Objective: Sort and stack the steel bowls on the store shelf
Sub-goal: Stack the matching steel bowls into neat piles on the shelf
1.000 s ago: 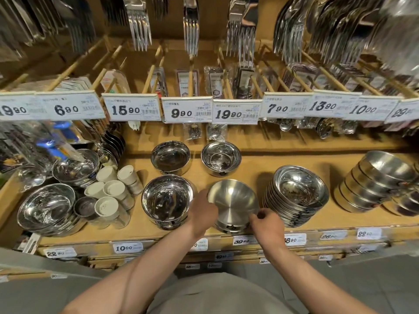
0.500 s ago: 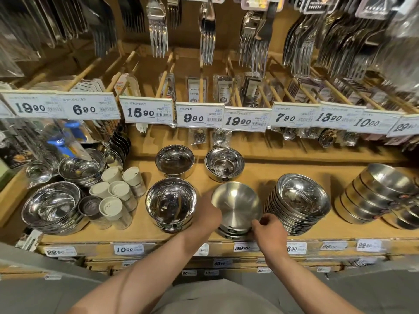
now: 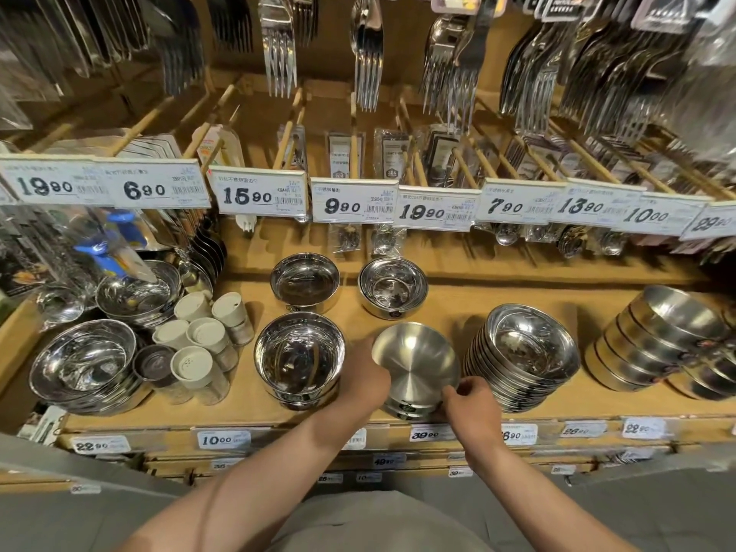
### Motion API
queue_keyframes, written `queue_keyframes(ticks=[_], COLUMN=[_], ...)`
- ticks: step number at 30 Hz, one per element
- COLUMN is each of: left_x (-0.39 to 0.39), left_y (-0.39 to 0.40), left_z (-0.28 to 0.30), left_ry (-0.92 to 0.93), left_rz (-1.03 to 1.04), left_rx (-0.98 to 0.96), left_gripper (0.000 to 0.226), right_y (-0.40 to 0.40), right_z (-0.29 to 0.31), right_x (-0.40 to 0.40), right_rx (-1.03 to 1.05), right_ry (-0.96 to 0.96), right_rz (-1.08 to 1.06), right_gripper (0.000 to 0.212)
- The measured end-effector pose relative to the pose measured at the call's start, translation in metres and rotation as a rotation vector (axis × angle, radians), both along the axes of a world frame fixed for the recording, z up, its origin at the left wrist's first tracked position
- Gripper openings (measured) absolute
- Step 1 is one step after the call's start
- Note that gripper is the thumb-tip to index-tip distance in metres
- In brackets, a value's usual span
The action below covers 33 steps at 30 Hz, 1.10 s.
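A matte steel bowl (image 3: 414, 362) sits at the front middle of the wooden shelf (image 3: 458, 300), on top of a short stack. My left hand (image 3: 364, 378) grips its left rim and my right hand (image 3: 470, 400) pinches its lower right rim. A shiny bowl stack (image 3: 299, 358) stands just left of it. A tall tilted stack of shiny bowls (image 3: 525, 352) stands just right. Two more shiny bowls, one on the left (image 3: 304, 278) and one on the right (image 3: 392, 286), sit behind. A leaning stack of matte bowls (image 3: 669, 336) lies at the far right.
White-capped shakers (image 3: 199, 344) stand left of the bowls, with larger steel bowls (image 3: 83, 362) beyond them. Price tags (image 3: 352, 201) run along a rail above. Forks (image 3: 278, 49) and packed cutlery hang overhead. The shelf's front edge (image 3: 278, 432) carries price labels.
The view has tilted up a little, so the shelf sits lower in frame. Both hands stay on the matte bowl, which has hardly moved.
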<state>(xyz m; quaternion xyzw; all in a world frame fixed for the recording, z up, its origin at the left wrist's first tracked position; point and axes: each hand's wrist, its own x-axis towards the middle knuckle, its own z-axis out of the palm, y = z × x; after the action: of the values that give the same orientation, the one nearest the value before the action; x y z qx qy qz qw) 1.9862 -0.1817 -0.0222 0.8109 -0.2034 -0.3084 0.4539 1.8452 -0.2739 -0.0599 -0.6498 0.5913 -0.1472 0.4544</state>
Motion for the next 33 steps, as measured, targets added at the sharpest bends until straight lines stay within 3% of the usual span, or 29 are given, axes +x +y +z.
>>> queue_keyframes(ticks=[13, 21, 33], left_x=[-0.004, -0.005, -0.007], left_y=[0.006, 0.008, 0.004], left_z=[0.004, 0.003, 0.007], left_ry=[0.121, 0.114, 0.109], left_rz=[0.017, 0.021, 0.070], left_rx=[-0.096, -0.054, 0.064], left_gripper=[0.065, 0.068, 0.060], right_y=[-0.003, -0.007, -0.015], right_z=[0.004, 0.010, 0.004], right_x=[0.001, 0.001, -0.006], right_rx=[-0.044, -0.027, 0.012], right_ry=[0.027, -0.007, -0.043], right_rz=[0.055, 0.088, 0.165], right_gripper=[0.025, 0.034, 0.026])
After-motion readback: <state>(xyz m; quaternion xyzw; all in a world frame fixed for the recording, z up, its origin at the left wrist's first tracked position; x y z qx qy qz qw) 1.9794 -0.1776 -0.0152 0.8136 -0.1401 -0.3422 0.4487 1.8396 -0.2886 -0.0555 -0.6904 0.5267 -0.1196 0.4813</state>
